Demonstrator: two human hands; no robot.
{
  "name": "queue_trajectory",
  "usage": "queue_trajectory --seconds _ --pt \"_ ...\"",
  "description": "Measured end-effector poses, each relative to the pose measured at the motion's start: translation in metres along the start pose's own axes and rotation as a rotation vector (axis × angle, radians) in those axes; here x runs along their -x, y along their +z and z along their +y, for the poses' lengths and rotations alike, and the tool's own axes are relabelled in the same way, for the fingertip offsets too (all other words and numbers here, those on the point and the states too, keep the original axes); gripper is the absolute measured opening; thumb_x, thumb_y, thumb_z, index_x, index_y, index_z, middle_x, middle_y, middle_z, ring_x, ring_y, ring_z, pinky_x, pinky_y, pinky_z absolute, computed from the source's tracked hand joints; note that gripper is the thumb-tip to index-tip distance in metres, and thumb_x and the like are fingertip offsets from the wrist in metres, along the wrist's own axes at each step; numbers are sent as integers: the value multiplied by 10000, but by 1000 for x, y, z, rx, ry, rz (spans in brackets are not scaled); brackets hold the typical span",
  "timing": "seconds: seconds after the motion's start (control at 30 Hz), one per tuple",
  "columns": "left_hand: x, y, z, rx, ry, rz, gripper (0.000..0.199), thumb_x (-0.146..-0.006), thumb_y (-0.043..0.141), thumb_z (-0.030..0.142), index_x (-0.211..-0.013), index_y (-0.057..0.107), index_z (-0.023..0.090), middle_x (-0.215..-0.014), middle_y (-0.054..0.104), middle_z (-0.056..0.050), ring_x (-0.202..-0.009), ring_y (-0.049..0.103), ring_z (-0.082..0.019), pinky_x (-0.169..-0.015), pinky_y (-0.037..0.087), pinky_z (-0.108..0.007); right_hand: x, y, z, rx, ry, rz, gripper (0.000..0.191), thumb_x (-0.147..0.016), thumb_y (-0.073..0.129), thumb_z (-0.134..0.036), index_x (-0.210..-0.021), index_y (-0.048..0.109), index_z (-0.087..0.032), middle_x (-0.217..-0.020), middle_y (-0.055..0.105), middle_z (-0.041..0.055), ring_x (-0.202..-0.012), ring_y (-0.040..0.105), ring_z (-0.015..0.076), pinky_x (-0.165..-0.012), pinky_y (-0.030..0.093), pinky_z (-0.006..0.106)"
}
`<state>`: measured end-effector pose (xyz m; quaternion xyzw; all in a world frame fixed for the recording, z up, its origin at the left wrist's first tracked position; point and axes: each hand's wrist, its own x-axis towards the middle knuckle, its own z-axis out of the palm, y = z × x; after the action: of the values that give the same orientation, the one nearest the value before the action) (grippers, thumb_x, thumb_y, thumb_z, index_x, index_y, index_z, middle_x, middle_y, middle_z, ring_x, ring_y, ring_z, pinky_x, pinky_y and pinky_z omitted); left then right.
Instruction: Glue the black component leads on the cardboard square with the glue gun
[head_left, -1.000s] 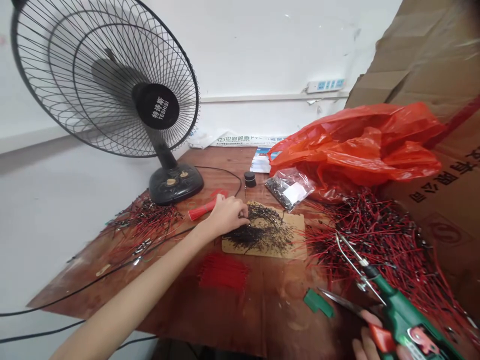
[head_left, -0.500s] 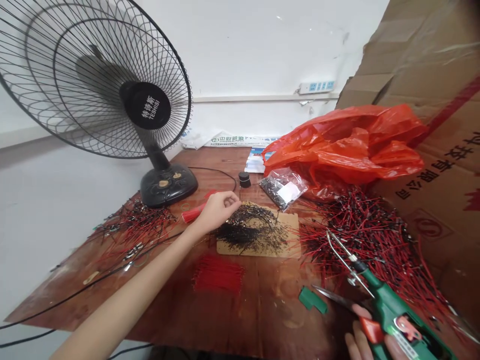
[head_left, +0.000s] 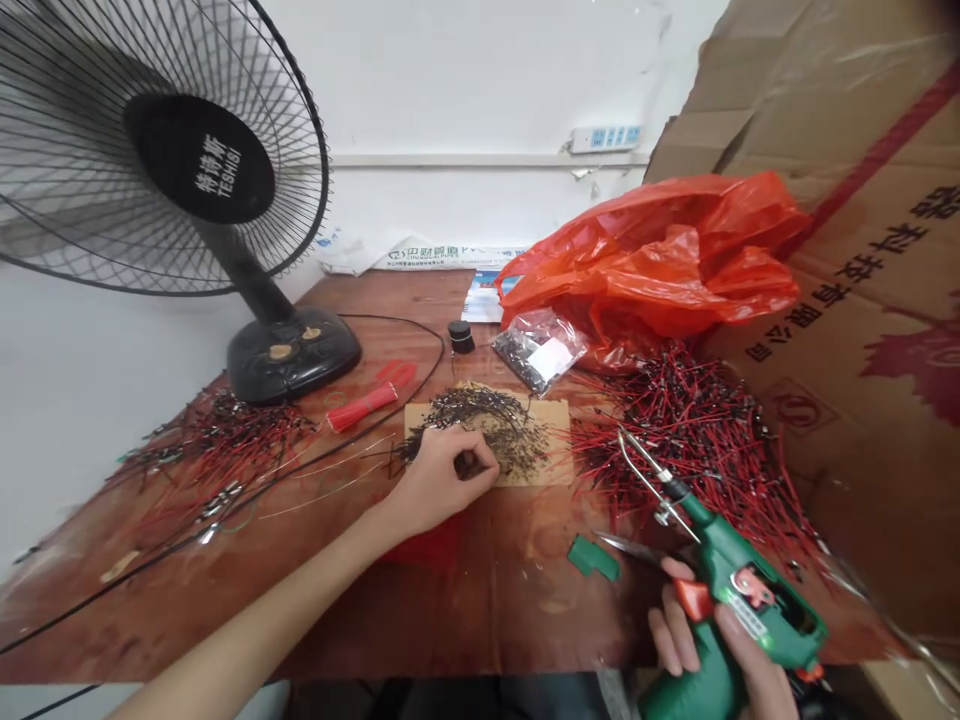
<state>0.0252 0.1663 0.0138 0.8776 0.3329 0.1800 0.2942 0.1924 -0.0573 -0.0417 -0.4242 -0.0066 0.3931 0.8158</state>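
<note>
Over the front left of the cardboard piece and its dark wire pieces, my left hand has thumb and forefinger pinched together; whatever lies between the tips is too small to make out. Beneath that hand, red wires are partly hidden. At the lower right my right hand is wrapped round the handle of a green soldering gun, one finger by its orange trigger. The gun's metal tip points up and left, beside a heap of red and black wires. Tweezers stick out near the same hand.
A black fan stands at the left, near another wire heap and a red wire bundle. Behind are a black round object, a clear bag and an orange plastic bag. A green piece lies in front.
My left hand has come down and nearer from the far left edge of the cardboard, now covering part of the red wires. The whole view has shifted, and my right hand still holds the gun.
</note>
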Motion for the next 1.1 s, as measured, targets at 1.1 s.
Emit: queue_trajectory --seconds 1.1 --pt "5 17 -1 -612 135 35 271 -956 508 369 -817 681 214 -838 666 -1 -870 497 -167 -802 225 -390 3 9 0 -27 -46 149 306 -858 611 -253 -1099 705 -90 -764 532 38 -550 341 91 -444 350 227"
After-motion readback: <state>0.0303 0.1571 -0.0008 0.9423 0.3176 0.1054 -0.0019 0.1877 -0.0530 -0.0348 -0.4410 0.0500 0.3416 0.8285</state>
